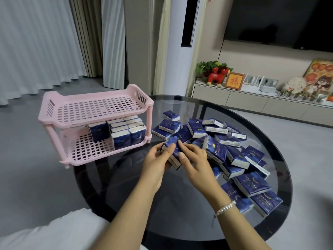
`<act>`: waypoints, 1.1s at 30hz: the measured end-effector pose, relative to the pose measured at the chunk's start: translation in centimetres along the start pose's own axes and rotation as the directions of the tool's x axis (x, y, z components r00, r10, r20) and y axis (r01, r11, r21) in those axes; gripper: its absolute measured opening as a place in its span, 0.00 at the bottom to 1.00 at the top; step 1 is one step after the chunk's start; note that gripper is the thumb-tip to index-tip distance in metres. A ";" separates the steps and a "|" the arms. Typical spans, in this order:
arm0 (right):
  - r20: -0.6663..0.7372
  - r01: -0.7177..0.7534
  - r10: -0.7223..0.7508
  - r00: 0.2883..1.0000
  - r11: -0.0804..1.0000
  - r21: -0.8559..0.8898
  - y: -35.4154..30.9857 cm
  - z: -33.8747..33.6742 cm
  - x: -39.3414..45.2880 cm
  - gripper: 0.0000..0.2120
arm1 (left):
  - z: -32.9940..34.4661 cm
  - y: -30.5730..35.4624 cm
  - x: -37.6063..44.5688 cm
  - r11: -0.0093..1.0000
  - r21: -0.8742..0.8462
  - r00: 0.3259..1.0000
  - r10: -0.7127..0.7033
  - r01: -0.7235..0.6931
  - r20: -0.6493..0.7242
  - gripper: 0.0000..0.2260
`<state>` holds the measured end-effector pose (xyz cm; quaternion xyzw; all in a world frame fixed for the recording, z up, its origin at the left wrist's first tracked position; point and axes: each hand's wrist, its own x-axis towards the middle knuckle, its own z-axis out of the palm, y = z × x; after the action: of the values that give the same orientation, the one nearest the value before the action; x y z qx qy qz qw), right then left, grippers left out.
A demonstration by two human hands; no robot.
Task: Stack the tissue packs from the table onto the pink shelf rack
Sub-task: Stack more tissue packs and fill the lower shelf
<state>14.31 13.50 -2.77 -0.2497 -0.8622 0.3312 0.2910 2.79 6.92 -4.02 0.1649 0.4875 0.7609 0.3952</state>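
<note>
The rack [95, 121] stood at the table's [180, 204] left edge, some packs [124, 130] on its lower shelf, the loose packs [232, 156] to its right.

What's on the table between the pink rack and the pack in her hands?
Nothing: in the head view, only bare dark glass table separates the pink shelf rack from the held tissue pack.

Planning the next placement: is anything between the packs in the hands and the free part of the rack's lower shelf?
Nothing visible blocks it. Both hands, left and right, hold a few tissue packs right of the pink rack. Its lower shelf is bare on the near left, beside the stacked packs.
</note>
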 end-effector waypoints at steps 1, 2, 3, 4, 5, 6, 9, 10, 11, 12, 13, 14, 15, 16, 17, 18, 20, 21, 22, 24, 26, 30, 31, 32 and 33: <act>0.023 0.004 -0.004 1.000 1.000 0.002 0.0 -0.3 0.0 0.19 | -0.1 -0.1 0.1 1.000 0.000 1.000 -0.011 0.011 -0.002 0.23; 0.035 0.014 -0.013 0.999 1.000 -0.009 0.2 -0.7 0.0 0.19 | -0.1 -0.2 0.2 1.000 -0.004 1.000 -0.017 0.017 -0.006 0.20; 0.022 0.028 -0.027 0.999 0.999 -0.035 0.4 -1.0 0.1 0.19 | -0.1 -0.3 0.3 1.000 0.001 1.000 -0.018 0.018 -0.017 0.19; -0.020 0.039 -0.040 0.999 0.997 -0.074 0.7 -1.4 0.3 0.18 | -0.2 -0.4 0.5 1.000 0.023 0.999 -0.015 0.016 -0.032 0.18; -0.088 0.036 -0.047 0.995 0.992 -0.124 1.1 -1.8 0.5 0.18 | -0.4 -0.6 0.6 0.998 0.055 0.999 -0.011 0.014 -0.050 0.19; -0.166 0.014 -0.044 0.985 0.983 -0.181 1.6 -2.1 0.7 0.18 | -0.5 -0.7 0.8 0.996 0.088 0.998 -0.011 0.016 -0.063 0.19; -0.346 -0.093 -0.022 0.938 0.946 -0.311 2.5 -3.7 1.1 0.19 | -0.6 -1.0 0.9 0.992 0.121 0.997 -0.039 0.047 -0.071 0.19; -0.372 -0.119 -0.013 0.928 0.936 -0.330 2.6 -4.4 1.3 0.20 | -0.6 -1.1 1.0 0.991 0.120 0.996 -0.048 0.056 -0.070 0.18; -0.369 -0.160 0.021 0.929 0.923 -0.351 2.7 -5.0 1.5 0.21 | -0.5 -1.2 1.0 0.991 0.120 0.996 -0.053 0.061 -0.069 0.18; -0.331 -0.217 0.087 0.940 0.899 -0.380 2.8 -5.7 1.7 0.22 | -0.4 -1.2 1.0 0.990 0.124 0.996 -0.055 0.063 -0.065 0.18; -0.262 -0.277 0.178 0.948 0.869 -0.411 3.0 -6.3 1.9 0.24 | -0.4 -1.3 1.0 0.989 0.131 0.997 -0.055 0.062 -0.061 0.18; -0.173 -0.316 0.266 0.948 0.842 -0.437 3.0 -6.9 2.1 0.26 | -0.4 -1.4 1.1 0.989 0.138 0.997 -0.053 0.061 -0.057 0.19; -0.080 -0.322 0.323 0.943 0.830 -0.456 3.1 -7.4 2.3 0.27 | -0.4 -1.4 1.1 0.988 0.143 0.997 -0.051 0.059 -0.054 0.19; 0.004 -0.306 0.348 0.937 0.828 -0.471 3.1 -7.8 2.5 0.28 | -0.4 -1.5 1.1 0.988 0.146 0.997 -0.052 0.059 -0.051 0.20; 0.070 -0.280 0.356 0.932 0.827 -0.488 3.1 -8.1 2.6 0.29 | -0.4 -1.5 1.1 0.987 0.148 0.997 -0.054 0.060 -0.047 0.20; 0.116 -0.253 0.356 0.927 0.824 -0.506 3.1 -8.2 2.6 0.28 | -0.5 -1.5 1.2 0.987 0.150 0.998 -0.055 0.060 -0.040 0.20; 0.144 -0.216 0.339 0.930 0.818 -0.532 3.2 -8.2 2.6 0.24 | -0.5 -1.5 1.1 0.986 0.153 0.998 -0.058 0.061 -0.028 0.19; 0.121 -0.207 0.317 0.940 0.818 -0.536 3.4 -8.1 2.6 0.21 | -0.5 -1.5 1.1 0.986 0.157 0.998 -0.059 0.063 -0.027 0.19; 0.087 -0.203 0.293 0.952 0.819 -0.536 3.6 -8.0 2.6 0.18 | -0.5 -1.5 1.0 0.985 0.161 0.998 -0.060 0.064 -0.028 0.19; 0.032 -0.198 0.254 0.967 0.821 -0.535 3.9 -7.7 2.4 0.14 | -0.5 -1.5 0.9 0.985 0.162 0.997 -0.061 0.067 -0.038 0.19; -0.003 -0.201 0.226 0.974 0.860 -0.469 3.9 -7.5 2.2 0.12 | -0.6 -1.4 0.8 0.984 0.166 0.997 -0.059 0.067 -0.055 0.19; -0.143 -0.218 0.204 0.968 0.972 -0.084 2.5 -6.8 1.4 0.06 | -0.6 -1.1 0.6 0.985 0.171 0.997 -0.025 0.037 -0.075 0.19; -0.151 -0.228 0.226 0.962 0.974 0.009 2.1 -6.5 1.3 0.06 | -0.6 -1.0 0.5 0.986 0.163 0.997 -0.020 0.032 -0.073 0.19; -0.144 -0.238 0.251 0.957 0.966 0.100 1.8 -6.2 1.2 0.08 | -0.6 -1.0 0.5 0.987 0.156 0.997 -0.018 0.029 -0.069 0.20; -0.119 -0.251 0.275 0.954 0.951 0.183 1.5 -5.7 1.2 0.09 | -0.5 -1.0 0.4 0.988 0.151 0.998 -0.019 0.028 -0.064 0.20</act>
<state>17.66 17.64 0.05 -0.3607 -0.7674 0.4187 0.3250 2.64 7.09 -5.16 0.1651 0.5581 0.7215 0.3751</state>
